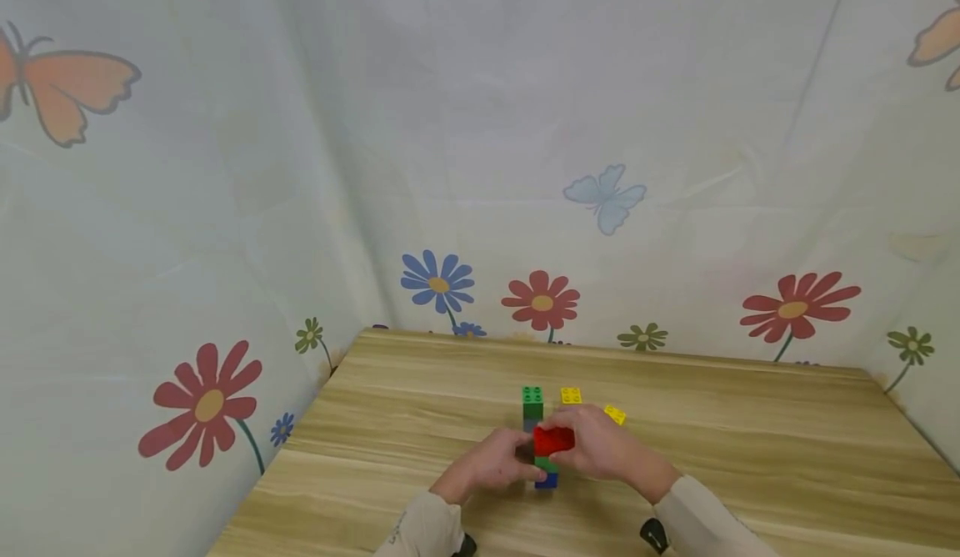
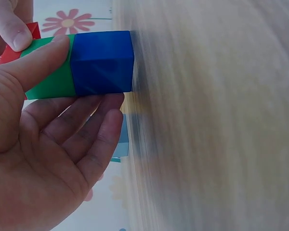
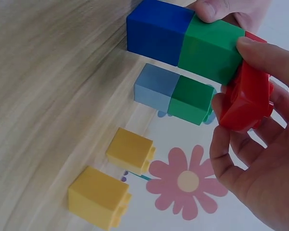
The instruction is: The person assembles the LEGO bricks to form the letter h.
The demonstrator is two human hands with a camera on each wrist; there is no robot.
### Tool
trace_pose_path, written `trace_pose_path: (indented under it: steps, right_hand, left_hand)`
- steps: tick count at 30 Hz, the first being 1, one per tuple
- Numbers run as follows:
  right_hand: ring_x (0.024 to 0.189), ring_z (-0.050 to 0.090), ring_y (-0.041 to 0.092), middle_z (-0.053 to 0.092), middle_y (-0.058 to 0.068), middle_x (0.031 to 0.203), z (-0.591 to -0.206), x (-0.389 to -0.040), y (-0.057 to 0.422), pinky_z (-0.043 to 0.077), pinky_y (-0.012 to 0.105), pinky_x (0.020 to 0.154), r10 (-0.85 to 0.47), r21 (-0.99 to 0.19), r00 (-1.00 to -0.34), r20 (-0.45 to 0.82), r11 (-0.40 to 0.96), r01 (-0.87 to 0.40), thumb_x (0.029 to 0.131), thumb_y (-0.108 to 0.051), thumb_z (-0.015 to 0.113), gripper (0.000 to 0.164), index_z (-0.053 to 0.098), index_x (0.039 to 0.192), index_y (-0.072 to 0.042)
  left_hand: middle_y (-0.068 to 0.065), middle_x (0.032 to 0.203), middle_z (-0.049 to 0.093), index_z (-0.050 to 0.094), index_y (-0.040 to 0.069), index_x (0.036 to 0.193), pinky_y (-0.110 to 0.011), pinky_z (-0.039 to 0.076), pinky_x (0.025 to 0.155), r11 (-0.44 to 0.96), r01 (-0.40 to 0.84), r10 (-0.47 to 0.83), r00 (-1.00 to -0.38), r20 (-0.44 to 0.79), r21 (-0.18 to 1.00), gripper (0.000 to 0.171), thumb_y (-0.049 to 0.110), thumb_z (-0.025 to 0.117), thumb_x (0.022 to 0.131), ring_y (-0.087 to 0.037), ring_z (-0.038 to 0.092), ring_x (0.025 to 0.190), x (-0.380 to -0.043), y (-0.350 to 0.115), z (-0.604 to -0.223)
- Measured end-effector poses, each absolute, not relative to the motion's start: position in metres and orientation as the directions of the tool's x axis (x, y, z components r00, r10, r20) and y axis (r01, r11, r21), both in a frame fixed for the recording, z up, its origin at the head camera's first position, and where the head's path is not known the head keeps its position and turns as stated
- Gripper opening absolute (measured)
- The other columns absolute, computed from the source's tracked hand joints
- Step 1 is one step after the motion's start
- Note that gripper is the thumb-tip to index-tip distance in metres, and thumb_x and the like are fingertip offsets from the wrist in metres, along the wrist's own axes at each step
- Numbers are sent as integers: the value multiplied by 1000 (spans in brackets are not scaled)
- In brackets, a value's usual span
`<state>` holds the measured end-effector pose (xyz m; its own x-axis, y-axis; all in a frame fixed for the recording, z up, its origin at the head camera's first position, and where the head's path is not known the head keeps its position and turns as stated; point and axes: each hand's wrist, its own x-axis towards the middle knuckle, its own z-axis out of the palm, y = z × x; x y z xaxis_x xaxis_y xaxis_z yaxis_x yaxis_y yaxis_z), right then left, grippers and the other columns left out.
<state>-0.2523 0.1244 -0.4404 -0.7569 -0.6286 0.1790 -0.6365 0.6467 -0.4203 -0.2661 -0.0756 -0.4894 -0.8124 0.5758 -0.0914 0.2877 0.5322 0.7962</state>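
A blue building block (image 3: 159, 31) stands on the table with a green block (image 3: 209, 48) stacked on it. My left hand (image 1: 495, 459) grips this stack from the left, its thumb on the green block (image 2: 48, 65) and fingers behind. A red block (image 3: 245, 98) is pinched between the thumb and fingers of my right hand (image 1: 596, 444). It sits tilted at the top of the green block and juts out to the right. Whether its studs are joined to the green block I cannot tell.
Behind the held stack stands a second stack, a green block (image 1: 532, 398) on a grey-blue block (image 3: 156, 87). Two yellow blocks (image 1: 571, 395) (image 1: 615, 414) lie to the right on the wooden table (image 1: 420, 390). A flower-printed curtain (image 1: 480, 123) hangs behind.
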Motion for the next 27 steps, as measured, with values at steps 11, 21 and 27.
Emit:
trace_pose_path:
  steps: [11,21,27]
  right_hand:
    - [89,57,9,65,-5,105,-438,-253,125,50,30,79,-629,-429,-760,161,649,-628,80,-22,77,33,68,111,-12]
    - [88,55,6,64,-9,105,-439,-256,128,49,28,79,-641,-441,-756,133,645,-624,81,-23,76,35,67,114,-15]
    - [91,55,7,63,-9,108,-442,-256,132,50,28,80,-646,-453,-753,125,638,-623,82,-25,75,38,64,117,-16]
  left_hand:
    - [16,102,65,68,22,112,-31,45,90,547,273,567,-816,-110,791,31,25,75,82,-1,56,92,-264,-75,-486]
    - [16,100,65,68,22,111,-28,45,88,543,314,580,-811,-78,779,29,24,74,83,0,58,92,-267,-76,-490]
    - [13,99,66,67,18,112,-25,47,84,514,337,604,-795,-54,789,30,21,74,83,-2,60,91,-266,-77,-490]
